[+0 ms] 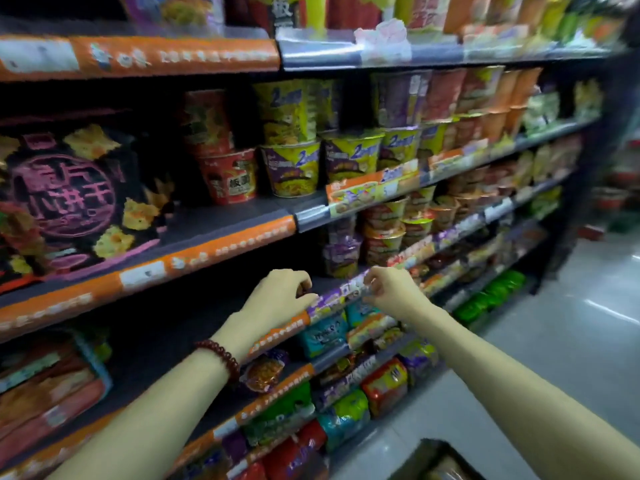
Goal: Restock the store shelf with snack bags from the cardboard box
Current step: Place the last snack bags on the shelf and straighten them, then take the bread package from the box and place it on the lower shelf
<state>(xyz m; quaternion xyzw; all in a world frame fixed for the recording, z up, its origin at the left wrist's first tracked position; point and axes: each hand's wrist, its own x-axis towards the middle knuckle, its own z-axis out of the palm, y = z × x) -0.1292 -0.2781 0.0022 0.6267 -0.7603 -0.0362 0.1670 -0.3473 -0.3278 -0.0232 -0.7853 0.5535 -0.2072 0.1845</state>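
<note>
Store shelf (221, 237) stood crowded; left hand (280, 296) and right hand (391, 289) pinched narrow on the price strip (337, 296), neither holding a bag, so seating it flat seemed wise before reaching for the cardboard box (436, 460).

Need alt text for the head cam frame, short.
Both bare hands, left hand and right hand, reach to the front edge strip of a store shelf, holding no snack bag. Noodle cups fill the shelf above; a cardboard box corner shows on the floor at bottom.
</note>
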